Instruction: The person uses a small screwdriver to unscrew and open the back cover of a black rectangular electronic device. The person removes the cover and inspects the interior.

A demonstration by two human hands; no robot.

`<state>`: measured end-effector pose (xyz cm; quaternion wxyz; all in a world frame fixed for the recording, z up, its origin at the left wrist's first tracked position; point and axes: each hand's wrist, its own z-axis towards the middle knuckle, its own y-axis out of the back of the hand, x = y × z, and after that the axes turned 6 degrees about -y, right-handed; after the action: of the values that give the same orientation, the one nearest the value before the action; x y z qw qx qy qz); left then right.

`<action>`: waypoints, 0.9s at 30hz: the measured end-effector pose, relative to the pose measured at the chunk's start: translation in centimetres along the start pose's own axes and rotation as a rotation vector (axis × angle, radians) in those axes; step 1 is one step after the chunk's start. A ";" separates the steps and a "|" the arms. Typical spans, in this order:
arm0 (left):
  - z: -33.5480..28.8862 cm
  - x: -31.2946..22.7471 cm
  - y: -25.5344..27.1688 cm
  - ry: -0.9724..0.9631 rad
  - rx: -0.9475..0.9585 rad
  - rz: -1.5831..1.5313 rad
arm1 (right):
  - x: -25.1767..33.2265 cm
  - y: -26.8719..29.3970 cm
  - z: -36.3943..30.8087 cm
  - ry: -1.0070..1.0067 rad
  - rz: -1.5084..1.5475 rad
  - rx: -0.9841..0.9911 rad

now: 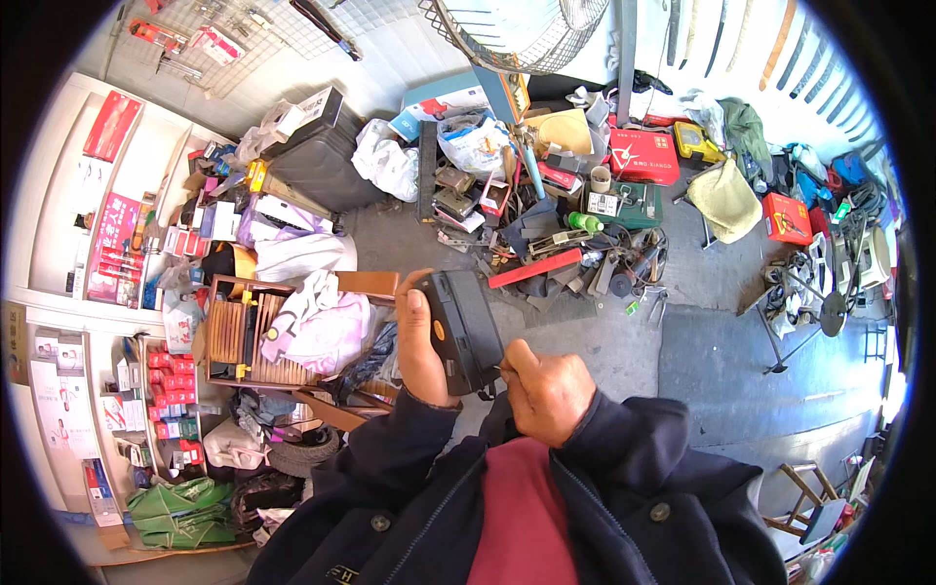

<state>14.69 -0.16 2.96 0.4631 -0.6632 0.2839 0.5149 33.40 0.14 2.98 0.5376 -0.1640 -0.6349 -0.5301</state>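
My left hand is wrapped around the left side of a black boxy device, its thumb pointing up along the edge. The device has an orange oval badge and is tilted in front of my chest. My right hand is closed at the device's lower right corner, with thumb and forefinger pinched against it. Whatever is in that pinch is hidden behind the fingers. A short black loop or strap hangs just below the corner.
A wooden folding chair draped with clothes stands to my left. Tools and scrap parts, with a red bar, lie piled on the floor ahead. Shelves of boxes line the left wall. A beige stool stands ahead right.
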 end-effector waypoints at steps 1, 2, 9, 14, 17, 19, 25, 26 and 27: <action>0.2 0.1 0.2 0.019 -0.035 -0.050 | 0.3 -0.5 -0.1 0.013 0.022 -0.070; 0.3 0.4 0.2 -0.024 -0.052 -0.043 | 0.5 -0.8 -0.1 -0.004 0.034 -0.119; 0.5 0.8 -0.3 -0.004 -0.240 -0.070 | 1.3 -1.1 0.3 -0.084 0.091 -0.201; 0.2 0.2 -1.1 0.069 -0.230 -0.142 | 1.3 -1.2 0.1 -0.108 0.158 -0.241; 0.0 0.3 -1.9 0.093 -0.225 -0.175 | 1.1 -1.3 0.1 -0.146 0.234 -0.262; -0.1 0.3 -2.0 0.104 -0.198 -0.187 | 0.9 -1.3 0.1 -0.151 0.248 -0.275; 0.0 0.1 -1.9 0.104 -0.137 -0.185 | 0.6 -0.5 0.0 -0.130 0.258 -0.278; 0.0 0.0 -1.8 0.099 -0.138 -0.179 | 0.6 -0.3 0.0 -0.136 0.264 -0.284; -0.1 0.0 -1.8 0.092 -0.125 -0.173 | 0.6 0.0 -0.1 -0.159 0.266 -0.284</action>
<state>16.28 0.54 3.55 0.4502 -0.7357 0.2138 0.4586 33.21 -0.14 3.52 0.5228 -0.3618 -0.5668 -0.5239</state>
